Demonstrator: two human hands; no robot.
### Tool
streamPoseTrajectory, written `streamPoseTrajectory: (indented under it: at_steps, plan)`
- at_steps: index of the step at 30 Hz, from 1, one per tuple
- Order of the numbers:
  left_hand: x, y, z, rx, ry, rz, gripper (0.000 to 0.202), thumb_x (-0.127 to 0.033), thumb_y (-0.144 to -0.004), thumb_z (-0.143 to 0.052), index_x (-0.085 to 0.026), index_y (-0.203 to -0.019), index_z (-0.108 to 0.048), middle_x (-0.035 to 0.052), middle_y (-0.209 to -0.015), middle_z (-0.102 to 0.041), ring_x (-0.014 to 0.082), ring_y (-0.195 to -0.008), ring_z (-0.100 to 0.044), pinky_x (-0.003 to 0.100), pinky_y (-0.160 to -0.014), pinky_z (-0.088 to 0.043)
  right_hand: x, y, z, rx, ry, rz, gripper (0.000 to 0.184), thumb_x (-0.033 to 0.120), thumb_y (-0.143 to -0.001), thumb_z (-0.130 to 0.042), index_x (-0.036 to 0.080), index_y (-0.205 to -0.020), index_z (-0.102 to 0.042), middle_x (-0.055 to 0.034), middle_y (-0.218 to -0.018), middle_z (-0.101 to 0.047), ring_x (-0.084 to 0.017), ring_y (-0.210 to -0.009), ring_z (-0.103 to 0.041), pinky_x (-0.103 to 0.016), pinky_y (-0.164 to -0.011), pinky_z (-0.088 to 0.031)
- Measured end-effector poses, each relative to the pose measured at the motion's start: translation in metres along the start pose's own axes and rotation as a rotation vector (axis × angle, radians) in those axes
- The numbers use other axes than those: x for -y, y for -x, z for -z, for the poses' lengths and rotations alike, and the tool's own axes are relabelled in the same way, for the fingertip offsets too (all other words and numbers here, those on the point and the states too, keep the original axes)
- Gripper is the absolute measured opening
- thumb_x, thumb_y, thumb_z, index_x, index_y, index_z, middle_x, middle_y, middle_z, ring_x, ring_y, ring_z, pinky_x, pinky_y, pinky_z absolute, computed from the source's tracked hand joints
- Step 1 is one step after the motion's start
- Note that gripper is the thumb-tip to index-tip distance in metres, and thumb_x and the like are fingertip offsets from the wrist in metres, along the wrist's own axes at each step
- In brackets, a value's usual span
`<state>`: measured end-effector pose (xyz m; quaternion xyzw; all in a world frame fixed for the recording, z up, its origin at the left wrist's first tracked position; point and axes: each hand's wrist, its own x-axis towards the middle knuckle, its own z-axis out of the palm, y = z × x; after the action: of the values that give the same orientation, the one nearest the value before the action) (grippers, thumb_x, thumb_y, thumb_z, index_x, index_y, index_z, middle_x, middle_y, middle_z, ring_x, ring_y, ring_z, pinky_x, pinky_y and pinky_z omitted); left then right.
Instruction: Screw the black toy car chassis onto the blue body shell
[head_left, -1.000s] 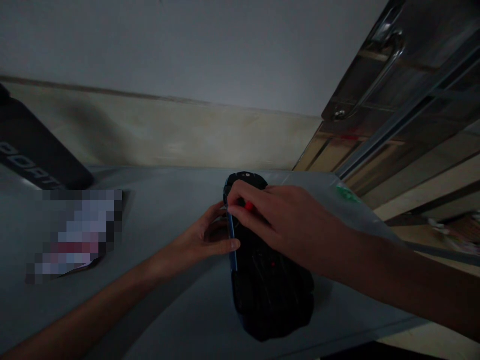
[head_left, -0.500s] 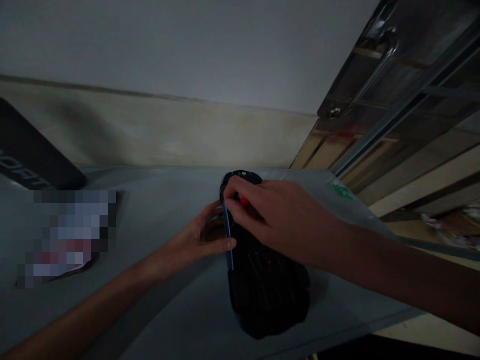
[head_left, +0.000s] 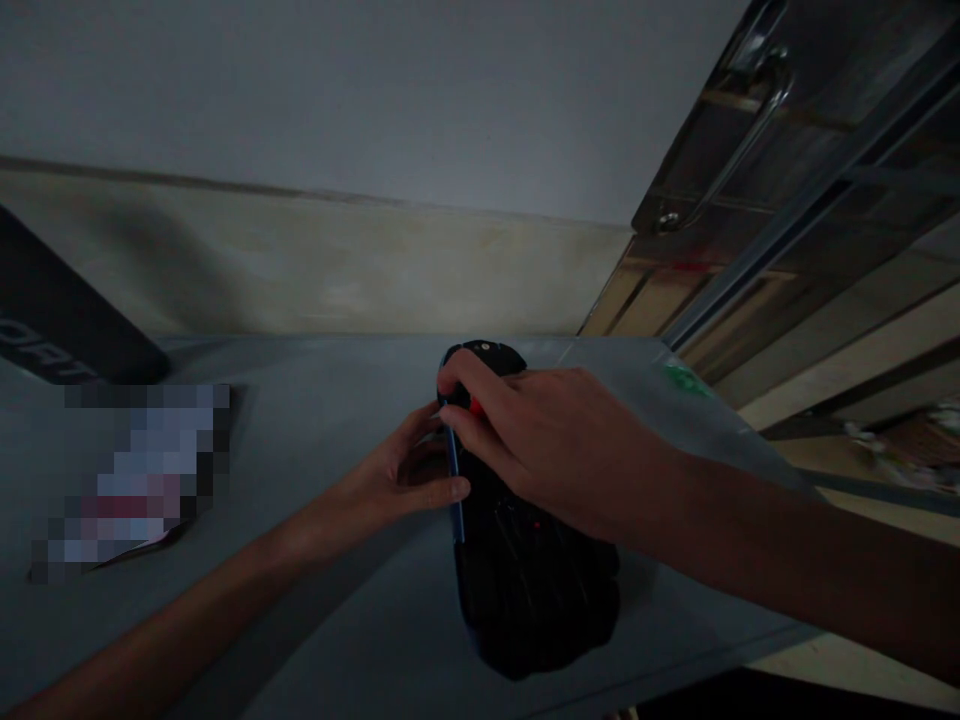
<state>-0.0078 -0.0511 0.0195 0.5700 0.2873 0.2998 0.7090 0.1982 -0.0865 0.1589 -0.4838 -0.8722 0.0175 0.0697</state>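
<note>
A dark car-shaped object with a black, ridged face and blue sides, which looks like a toy car turned wheels-up (head_left: 544, 600), lies on the grey tabletop (head_left: 337, 630). Against its left side rests my left hand (head_left: 412, 470), thumb over the edge and fingers curled along the flank, steadying it. Over its far end, my right hand (head_left: 555, 430) is closed, with thumb and forefinger pinched near the left edge. A small red piece (head_left: 475, 405) shows between those fingers; its shape is mostly hidden by the hand.
On the left a black slab with white lettering (head_left: 75, 310) leans near a blurred-out flat item (head_left: 142, 480). The pale wall (head_left: 390, 265) borders the table's back. A metal door with a handle (head_left: 739, 150) stands at right, and a green patch (head_left: 684, 378) marks the table.
My right thumb and forefinger have shifted slightly left, and the red piece between them has moved left too. My left hand stays on the toy car's side.
</note>
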Motion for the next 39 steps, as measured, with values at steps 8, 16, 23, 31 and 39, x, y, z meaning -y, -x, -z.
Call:
streamPoseTrajectory:
  at_steps: [8,16,23,31,39]
  plan:
    - [-0.0034,-0.0008,-0.0032,0.011,-0.009,-0.03,0.078,-0.046,-0.091,-0.095,-0.028,-0.158,-0.059,0.0088,-0.15,-0.077,0.0397,-0.148,-0.069,0.055,-0.125,-0.056,-0.0023,-0.004,-0.002,0.023,-0.042,0.11,0.025,0.012,-0.111,-0.059,0.018,-0.134,-0.065,-0.006,-0.103,-0.082,-0.02,-0.088,-0.075,-0.032,-0.071,-0.042]
    - [-0.0077,0.0009,-0.0029,-0.026,-0.054,0.011,0.092,-0.05,-0.085,-0.099,-0.031,-0.164,-0.054,0.0143,-0.168,-0.065,0.0423,-0.153,-0.065,0.06,-0.127,-0.055,-0.0011,-0.0004,0.0017,0.011,-0.065,0.036,0.027,0.023,-0.113,-0.05,0.018,-0.135,-0.064,-0.0038,-0.091,-0.079,-0.019,-0.074,-0.067,-0.033,-0.067,-0.037]
    - [-0.0064,0.0002,-0.0038,0.015,-0.041,0.009,0.09,-0.053,-0.089,-0.095,-0.028,-0.165,-0.052,0.0147,-0.161,-0.07,0.0406,-0.155,-0.064,0.058,-0.13,-0.053,0.0001,-0.0023,-0.0005,0.066,-0.02,0.03,0.024,0.02,-0.112,-0.06,0.021,-0.135,-0.065,-0.0026,-0.093,-0.08,-0.018,-0.075,-0.068,-0.032,-0.066,-0.034]
    - [-0.0038,0.0,-0.0006,0.018,-0.044,0.002,0.093,-0.052,-0.089,-0.096,-0.032,-0.167,-0.05,0.0139,-0.168,-0.065,0.0394,-0.153,-0.067,0.055,-0.126,-0.057,-0.0025,-0.0012,0.0014,0.046,-0.113,0.084,0.033,0.02,-0.106,-0.058,0.02,-0.14,-0.062,-0.0031,-0.096,-0.079,-0.017,-0.078,-0.067,-0.031,-0.069,-0.036]
    - [-0.0029,-0.0014,-0.0012,0.007,-0.012,0.004,0.088,-0.049,-0.088,-0.098,-0.03,-0.162,-0.056,0.0145,-0.158,-0.074,0.0399,-0.153,-0.067,0.059,-0.129,-0.053,0.0018,-0.0011,0.0012,0.058,0.056,-0.048,0.021,0.032,-0.116,-0.055,0.023,-0.131,-0.067,-0.0002,-0.08,-0.074,-0.018,-0.068,-0.06,-0.034,-0.064,-0.026]
